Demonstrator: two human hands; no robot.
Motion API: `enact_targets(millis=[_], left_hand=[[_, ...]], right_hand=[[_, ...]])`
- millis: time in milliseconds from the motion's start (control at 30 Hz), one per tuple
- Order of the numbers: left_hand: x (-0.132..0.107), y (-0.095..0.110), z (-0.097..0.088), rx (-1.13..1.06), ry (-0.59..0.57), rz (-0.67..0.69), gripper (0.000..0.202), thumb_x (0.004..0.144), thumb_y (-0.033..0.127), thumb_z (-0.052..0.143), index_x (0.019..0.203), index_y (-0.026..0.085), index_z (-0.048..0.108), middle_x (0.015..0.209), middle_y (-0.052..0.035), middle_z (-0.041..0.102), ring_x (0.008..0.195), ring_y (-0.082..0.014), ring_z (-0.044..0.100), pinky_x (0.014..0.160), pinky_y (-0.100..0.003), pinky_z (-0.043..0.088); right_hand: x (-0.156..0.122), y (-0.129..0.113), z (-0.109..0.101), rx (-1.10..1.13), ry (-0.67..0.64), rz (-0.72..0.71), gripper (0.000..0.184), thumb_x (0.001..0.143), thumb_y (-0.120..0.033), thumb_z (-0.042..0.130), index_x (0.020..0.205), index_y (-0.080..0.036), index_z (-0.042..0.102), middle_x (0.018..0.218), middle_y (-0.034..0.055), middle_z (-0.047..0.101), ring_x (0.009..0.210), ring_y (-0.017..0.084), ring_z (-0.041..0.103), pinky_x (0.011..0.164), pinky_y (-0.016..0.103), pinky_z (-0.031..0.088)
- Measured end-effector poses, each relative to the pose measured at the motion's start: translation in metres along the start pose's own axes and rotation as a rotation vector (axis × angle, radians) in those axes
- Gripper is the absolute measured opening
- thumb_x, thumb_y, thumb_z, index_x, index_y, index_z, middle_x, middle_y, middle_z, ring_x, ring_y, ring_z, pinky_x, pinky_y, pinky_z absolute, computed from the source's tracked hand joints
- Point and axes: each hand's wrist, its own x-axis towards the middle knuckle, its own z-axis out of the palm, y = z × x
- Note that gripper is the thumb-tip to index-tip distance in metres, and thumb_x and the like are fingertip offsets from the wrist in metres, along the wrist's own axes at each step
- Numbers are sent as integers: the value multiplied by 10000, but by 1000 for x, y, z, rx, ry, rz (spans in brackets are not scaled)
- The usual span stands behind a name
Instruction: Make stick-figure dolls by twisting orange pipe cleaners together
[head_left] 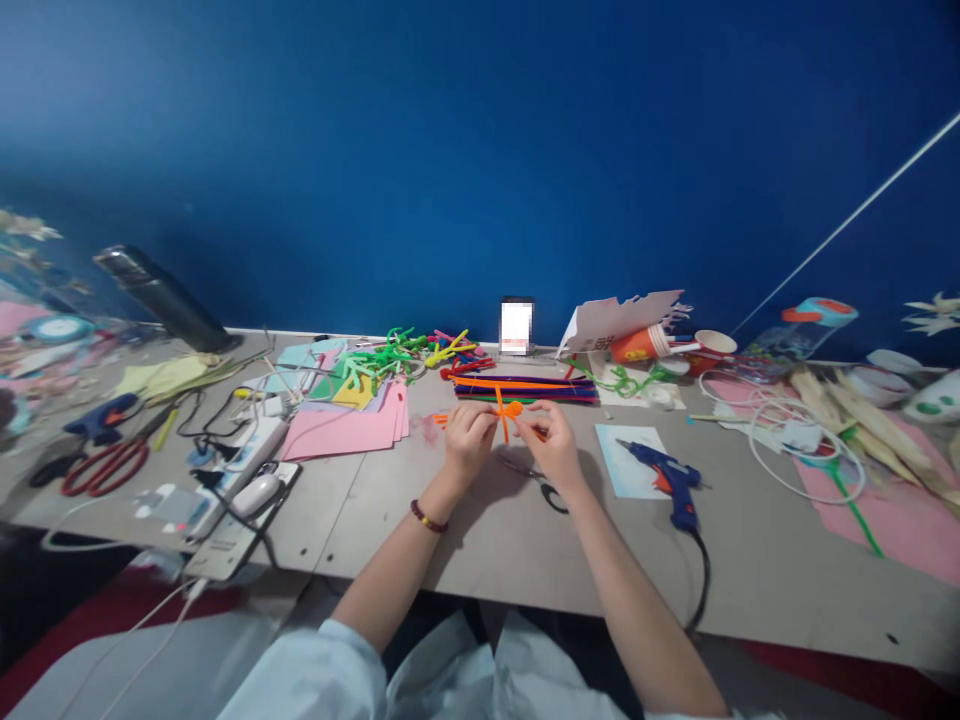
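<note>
My left hand and my right hand meet over the middle of the grey table, both with fingers pinched on an orange pipe cleaner piece that has a small coil at its middle and a stem pointing up. A beaded bracelet sits on my left wrist. Just behind the hands lies a bundle of straight pipe cleaners in orange, purple and red. Black-handled scissors lie on the table under my right wrist.
A blue glue gun rests on a card to the right, its cord running off the front edge. Pink paper sheets, green bent pipe cleaners, red scissors, a power strip, paper cups and a phone surround the work spot.
</note>
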Motion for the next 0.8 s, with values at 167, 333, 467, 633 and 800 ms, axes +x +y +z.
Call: enact_targets(millis=[167, 333, 467, 633, 800], left_hand=[[3, 3, -3, 37, -34, 95, 126, 858, 130, 522, 764, 193, 578, 794, -36, 667, 751, -153, 582, 697, -303, 412], [4, 3, -4, 43, -55, 141, 134, 878, 150, 504, 769, 194, 568, 800, -34, 670, 741, -146, 578, 704, -301, 406], [4, 4, -5, 60, -50, 176, 109, 886, 149, 497, 836, 187, 585, 808, -44, 674, 741, -148, 589, 705, -301, 416], [7, 7, -7, 69, -29, 210, 123, 864, 126, 532, 952, 174, 602, 840, -59, 678, 752, -161, 601, 689, -304, 438], [8, 8, -9, 41, -2, 209, 143, 857, 125, 546, 972, 175, 613, 851, -64, 679, 765, -166, 612, 687, -308, 468]], right_hand=[[1, 3, 0, -8, -54, -13, 641, 764, -408, 651, 1315, -224, 379, 649, -25, 671, 606, 156, 634, 630, 280, 496], [1, 4, 1, -19, -78, -13, 693, 774, -381, 648, 1373, -224, 338, 633, -27, 665, 581, 157, 618, 630, 295, 493], [2, 4, 0, -22, -79, -3, 681, 784, -376, 633, 1378, -216, 340, 608, -32, 650, 562, 150, 590, 609, 285, 468], [2, 2, -1, 7, -95, 33, 688, 768, -397, 641, 1369, -218, 357, 577, -49, 625, 535, 131, 541, 569, 259, 425], [2, -2, -1, 90, -114, 100, 658, 743, -411, 669, 1317, -217, 415, 560, -56, 602, 499, 119, 490, 505, 240, 369]])
